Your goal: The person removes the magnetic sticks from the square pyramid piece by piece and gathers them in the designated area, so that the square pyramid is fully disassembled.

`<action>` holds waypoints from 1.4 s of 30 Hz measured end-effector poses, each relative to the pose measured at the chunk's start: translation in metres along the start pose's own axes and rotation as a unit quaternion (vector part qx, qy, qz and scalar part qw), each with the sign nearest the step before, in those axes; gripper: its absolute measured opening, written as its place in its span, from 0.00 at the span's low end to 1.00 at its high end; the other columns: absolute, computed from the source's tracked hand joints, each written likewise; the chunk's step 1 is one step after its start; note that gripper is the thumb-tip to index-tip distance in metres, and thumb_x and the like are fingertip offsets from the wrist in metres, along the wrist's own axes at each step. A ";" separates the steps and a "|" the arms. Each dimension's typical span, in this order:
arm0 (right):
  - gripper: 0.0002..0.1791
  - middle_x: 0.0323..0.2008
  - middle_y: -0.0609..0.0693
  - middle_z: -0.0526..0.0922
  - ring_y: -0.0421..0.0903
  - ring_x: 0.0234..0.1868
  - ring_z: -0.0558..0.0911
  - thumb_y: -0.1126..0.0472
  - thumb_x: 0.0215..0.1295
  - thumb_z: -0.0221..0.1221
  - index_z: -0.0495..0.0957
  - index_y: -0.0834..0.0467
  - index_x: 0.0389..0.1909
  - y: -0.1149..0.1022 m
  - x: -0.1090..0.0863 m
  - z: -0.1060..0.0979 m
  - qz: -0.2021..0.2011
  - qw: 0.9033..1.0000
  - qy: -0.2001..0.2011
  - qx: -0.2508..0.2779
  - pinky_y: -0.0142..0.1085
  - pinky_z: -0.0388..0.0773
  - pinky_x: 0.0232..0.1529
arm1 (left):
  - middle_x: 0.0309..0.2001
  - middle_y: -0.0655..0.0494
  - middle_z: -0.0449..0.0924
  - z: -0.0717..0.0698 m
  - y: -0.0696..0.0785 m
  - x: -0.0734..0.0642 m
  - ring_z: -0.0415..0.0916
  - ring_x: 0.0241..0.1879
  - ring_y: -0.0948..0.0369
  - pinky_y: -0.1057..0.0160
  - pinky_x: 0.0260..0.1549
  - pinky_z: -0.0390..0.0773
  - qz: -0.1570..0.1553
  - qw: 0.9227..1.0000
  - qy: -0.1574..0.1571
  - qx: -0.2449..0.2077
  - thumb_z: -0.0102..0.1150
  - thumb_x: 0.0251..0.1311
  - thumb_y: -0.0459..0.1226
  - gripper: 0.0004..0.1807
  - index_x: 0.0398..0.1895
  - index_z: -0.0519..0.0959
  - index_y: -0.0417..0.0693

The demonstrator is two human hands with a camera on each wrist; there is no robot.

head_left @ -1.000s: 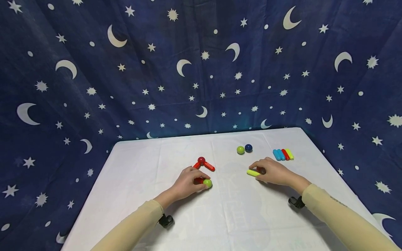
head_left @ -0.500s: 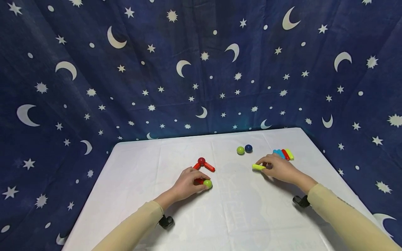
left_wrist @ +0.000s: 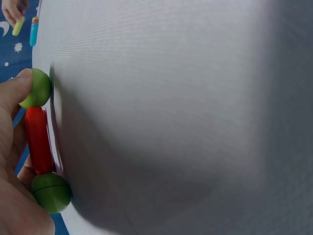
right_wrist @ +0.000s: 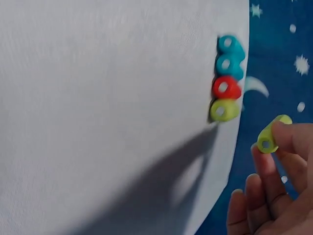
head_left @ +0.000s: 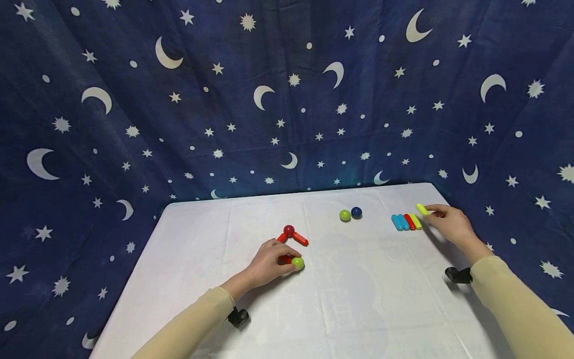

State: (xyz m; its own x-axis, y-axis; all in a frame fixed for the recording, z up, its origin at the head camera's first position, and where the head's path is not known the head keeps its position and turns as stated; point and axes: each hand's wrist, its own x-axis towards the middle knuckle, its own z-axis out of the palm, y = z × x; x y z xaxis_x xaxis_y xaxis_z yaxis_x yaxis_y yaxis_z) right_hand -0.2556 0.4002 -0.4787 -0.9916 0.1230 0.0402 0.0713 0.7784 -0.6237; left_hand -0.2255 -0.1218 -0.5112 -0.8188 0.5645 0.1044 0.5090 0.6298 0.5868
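Observation:
My right hand point(head_left: 450, 227) pinches a yellow magnetic stick point(head_left: 422, 209) between thumb and fingers, just right of and above a row of sticks. In the right wrist view, this stick point(right_wrist: 273, 134) shows a grey disc in its end and is held off the table. My left hand point(head_left: 269, 262) grips a red magnetic stick point(left_wrist: 39, 142) with a green ball point(left_wrist: 39, 88) at one end and a second green ball point(left_wrist: 51, 193) at the other. The thumb lies on the first ball. From the head, that hand hides most of this piece.
Side by side at the right lie two blue sticks point(head_left: 397, 222), a red stick point(head_left: 409, 222) and a yellow stick point(head_left: 416, 221). Loose green point(head_left: 345, 215) and blue point(head_left: 356, 213) balls stand at the back. A red ball point(head_left: 289, 231) joins two red sticks point(head_left: 300, 239) beyond my left hand.
My right hand has carried the yellow stick rightward and back, from mid-table to beside the row of sticks. The left hand stays in place with its piece.

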 end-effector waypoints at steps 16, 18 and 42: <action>0.30 0.67 0.77 0.63 0.75 0.67 0.62 0.54 0.75 0.54 0.68 0.74 0.66 0.022 0.014 0.013 0.137 0.989 -0.033 0.036 0.68 0.63 0.63 | 0.49 0.76 0.82 0.001 -0.002 0.000 0.67 0.50 0.63 0.53 0.56 0.66 0.002 1.000 0.000 0.004 0.73 0.61 0.47 0.17 0.53 0.86 0.66; 0.31 0.68 0.77 0.63 0.75 0.67 0.62 0.53 0.75 0.53 0.68 0.74 0.66 0.023 0.014 0.014 0.140 0.989 -0.038 0.035 0.68 0.63 0.63 | 0.49 0.75 0.82 0.002 -0.002 0.000 0.67 0.50 0.63 0.52 0.57 0.66 0.004 1.000 0.000 0.004 0.73 0.61 0.47 0.17 0.53 0.86 0.66; 0.31 0.67 0.74 0.67 0.73 0.68 0.64 0.50 0.79 0.49 0.70 0.73 0.65 0.022 0.011 0.014 0.148 0.988 -0.029 0.034 0.65 0.64 0.64 | 0.51 0.73 0.82 0.001 -0.002 0.000 0.68 0.53 0.61 0.51 0.58 0.67 0.011 1.000 0.001 0.008 0.73 0.61 0.46 0.17 0.54 0.86 0.66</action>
State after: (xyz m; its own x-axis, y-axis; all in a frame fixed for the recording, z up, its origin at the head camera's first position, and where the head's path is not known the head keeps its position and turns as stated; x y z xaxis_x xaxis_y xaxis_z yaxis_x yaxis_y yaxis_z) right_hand -0.2669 0.4099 -0.5031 -0.9332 0.3020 -0.1947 0.3531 0.6702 -0.6528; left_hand -0.2260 -0.1225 -0.5133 -0.8077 0.5775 0.1190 0.5315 0.6258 0.5708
